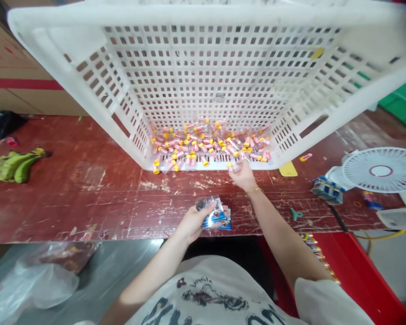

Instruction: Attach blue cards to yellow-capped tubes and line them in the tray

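My left hand (192,222) is closed around a few flat blue-and-silver packets (214,213), thumb on top, just above the table's front edge. At the low front side of a large white plastic basket (203,14), my right hand (243,177) has its fingers pinched round a small pink tube with a yellow cap (230,166), partly hidden by the fingers. Many similar pink tubes (189,148) in clear wrappers lie heaped in the basket, which is tipped with its opening toward me.
Green bananas (18,166) lie on the worn red table (88,198) at left. To the right are a yellow card (288,169), a loose pink tube (306,157), a bundle of blue-silver packets (328,189) and a white fan (382,170). A plastic bag (43,282) is below left.
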`<action>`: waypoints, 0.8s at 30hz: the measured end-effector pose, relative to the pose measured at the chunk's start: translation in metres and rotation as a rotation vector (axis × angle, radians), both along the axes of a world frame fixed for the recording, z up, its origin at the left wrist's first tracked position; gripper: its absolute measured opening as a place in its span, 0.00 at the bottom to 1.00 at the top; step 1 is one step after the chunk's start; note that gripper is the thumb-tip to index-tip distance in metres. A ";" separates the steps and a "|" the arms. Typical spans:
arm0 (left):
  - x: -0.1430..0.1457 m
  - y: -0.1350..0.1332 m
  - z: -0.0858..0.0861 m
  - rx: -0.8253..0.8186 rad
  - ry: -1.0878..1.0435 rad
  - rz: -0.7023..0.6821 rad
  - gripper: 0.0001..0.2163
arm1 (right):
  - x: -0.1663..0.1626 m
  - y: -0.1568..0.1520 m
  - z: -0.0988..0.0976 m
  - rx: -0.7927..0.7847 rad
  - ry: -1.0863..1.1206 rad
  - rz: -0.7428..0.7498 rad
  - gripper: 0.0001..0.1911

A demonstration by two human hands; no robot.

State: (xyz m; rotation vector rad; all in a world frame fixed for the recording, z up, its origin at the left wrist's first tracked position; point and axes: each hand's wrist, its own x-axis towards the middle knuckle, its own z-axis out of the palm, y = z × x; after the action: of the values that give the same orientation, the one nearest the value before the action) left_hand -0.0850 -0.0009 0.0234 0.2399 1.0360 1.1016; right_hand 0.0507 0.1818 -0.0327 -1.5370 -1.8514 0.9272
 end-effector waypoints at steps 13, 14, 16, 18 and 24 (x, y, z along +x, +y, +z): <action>0.009 0.006 -0.010 0.066 0.359 -0.046 0.17 | 0.039 -0.098 0.070 -0.004 0.623 0.281 0.15; 0.009 0.006 -0.010 0.093 0.390 -0.039 0.16 | 0.039 -0.098 0.073 0.028 0.580 0.323 0.14; 0.008 0.006 -0.011 0.159 0.447 -0.028 0.15 | 0.039 -0.095 0.078 0.079 0.490 0.403 0.12; 0.006 0.005 -0.011 0.205 0.504 -0.031 0.13 | 0.039 -0.092 0.080 0.088 0.431 0.474 0.11; 0.007 0.004 -0.010 0.199 0.497 -0.051 0.13 | 0.034 -0.089 0.073 -0.179 0.525 0.501 0.13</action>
State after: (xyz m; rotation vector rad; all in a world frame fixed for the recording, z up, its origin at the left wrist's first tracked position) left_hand -0.0783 0.0027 0.0133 0.7236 1.3477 1.1260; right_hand 0.0846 0.0931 0.0406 -0.7960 -1.8058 1.5833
